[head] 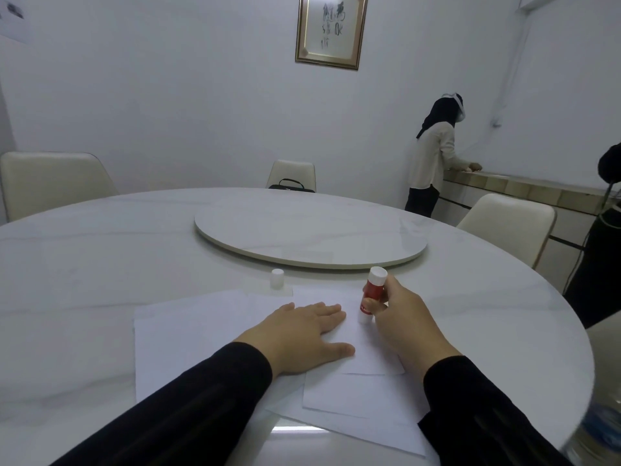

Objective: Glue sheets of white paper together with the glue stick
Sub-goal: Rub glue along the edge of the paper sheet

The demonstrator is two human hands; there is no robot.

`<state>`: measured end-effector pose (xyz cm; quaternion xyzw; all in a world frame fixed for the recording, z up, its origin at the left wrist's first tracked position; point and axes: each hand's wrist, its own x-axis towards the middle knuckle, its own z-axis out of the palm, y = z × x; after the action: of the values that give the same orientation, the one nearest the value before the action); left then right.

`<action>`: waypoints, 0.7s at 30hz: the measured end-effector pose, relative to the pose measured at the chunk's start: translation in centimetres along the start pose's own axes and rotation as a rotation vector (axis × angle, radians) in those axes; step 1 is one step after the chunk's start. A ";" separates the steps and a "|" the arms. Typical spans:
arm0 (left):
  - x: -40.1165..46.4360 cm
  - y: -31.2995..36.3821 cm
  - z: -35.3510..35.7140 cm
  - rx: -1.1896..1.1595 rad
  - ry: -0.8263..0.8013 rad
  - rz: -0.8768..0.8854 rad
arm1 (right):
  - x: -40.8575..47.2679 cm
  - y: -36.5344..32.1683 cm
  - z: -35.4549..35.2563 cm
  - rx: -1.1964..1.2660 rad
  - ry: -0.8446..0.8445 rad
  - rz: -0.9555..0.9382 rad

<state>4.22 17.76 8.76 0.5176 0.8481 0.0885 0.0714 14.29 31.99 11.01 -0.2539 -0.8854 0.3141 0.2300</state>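
Several white paper sheets [201,334] lie overlapping on the round marble table [100,264] in front of me. My left hand [302,334] rests flat, palm down, on a smaller sheet [366,358] on top of them. My right hand [403,317] grips a red and white glue stick [371,290], held nearly upright with its lower end touching that sheet just right of my left fingertips. The glue stick's white cap [277,279] stands on the table beyond the sheets.
A round turntable [309,237] sits at the table's middle. Cream chairs [50,183] stand around the table, one holding a black bag [291,186]. A person [433,156] stands at a counter at the far right wall; another dark-clothed figure [601,264] is at the right edge.
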 end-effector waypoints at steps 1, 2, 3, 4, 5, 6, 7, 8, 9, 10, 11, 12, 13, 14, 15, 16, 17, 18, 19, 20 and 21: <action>0.0 0.0 0.0 -0.001 -0.003 0.002 | -0.4 0.0 -0.2 -0.009 -0.009 -0.005; 0.0 0.0 0.0 -0.002 -0.006 0.003 | -0.9 -0.1 -0.5 -0.025 -0.020 -0.011; 0.0 0.0 0.0 -0.001 -0.010 0.004 | -1.4 -0.2 -0.8 -0.042 -0.031 -0.017; 0.0 0.1 0.0 -0.001 -0.013 0.003 | -2.0 -0.2 -1.1 -0.050 -0.042 -0.020; 0.0 0.0 0.0 0.001 -0.015 0.004 | -2.7 -0.2 -1.4 -0.051 -0.049 -0.024; -0.1 0.0 0.0 0.005 -0.017 0.003 | -3.4 -0.2 -1.6 -0.055 -0.052 -0.027; -0.1 0.0 0.0 0.006 -0.017 0.002 | -4.1 0.0 -1.8 -0.063 -0.050 -0.029; -0.1 0.0 0.0 0.005 -0.017 0.001 | -4.8 0.1 -1.9 -0.075 -0.048 -0.026; 0.0 -0.1 0.1 0.004 -0.013 0.003 | -5.4 0.3 -2.0 -0.085 -0.045 -0.025; 0.0 -0.1 0.1 0.006 -0.010 0.001 | -5.9 0.5 -2.2 -0.088 -0.043 -0.025; 0.0 -0.2 0.2 0.006 -0.007 -0.001 | -6.4 0.7 -2.3 -0.081 -0.041 -0.027; 0.1 -0.2 0.2 0.006 -0.003 0.000 | -6.7 1.0 -2.3 -0.068 -0.039 -0.028; 0.1 -0.2 0.3 0.011 -0.001 0.001 | -6.9 1.2 -2.4 -0.051 -0.038 -0.037; 0.1 -0.2 0.3 0.015 0.000 -0.001 | -7.0 1.4 -2.4 -0.023 -0.044 -0.037; 0.1 -0.1 0.2 0.018 -0.005 -0.008 | -7.0 1.7 -2.4 0.033 -0.055 -0.023; 0.1 0.0 0.1 0.016 -0.007 -0.017 | -7.0 2.0 -2.4 0.141 -0.047 0.008; 0.0 0.0 -0.2 0.012 -0.007 -0.033 | -7.0 2.5 -2.5 0.304 -0.017 0.051; -0.1 0.1 -0.5 0.011 -0.009 -0.060 | -7.1 2.9 -2.6 0.484 0.033 0.115; -0.3 0.1 -0.8 0.041 -0.009 -0.086 | -7.1 3.3 -2.8 0.624 0.083 0.176; -0.5 0.0 -1.1 0.120 -0.006 -0.104 | -7.1 3.7 -3.0 0.702 0.109 0.209; -0.8 -0.1 -1.5 0.199 0.006 -0.134 | -7.0 4.0 -3.0 0.720 0.108 0.214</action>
<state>4.22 16.89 10.18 0.4640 0.8855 0.0005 0.0230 22.60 31.83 8.66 -0.2639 -0.6735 0.6136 0.3167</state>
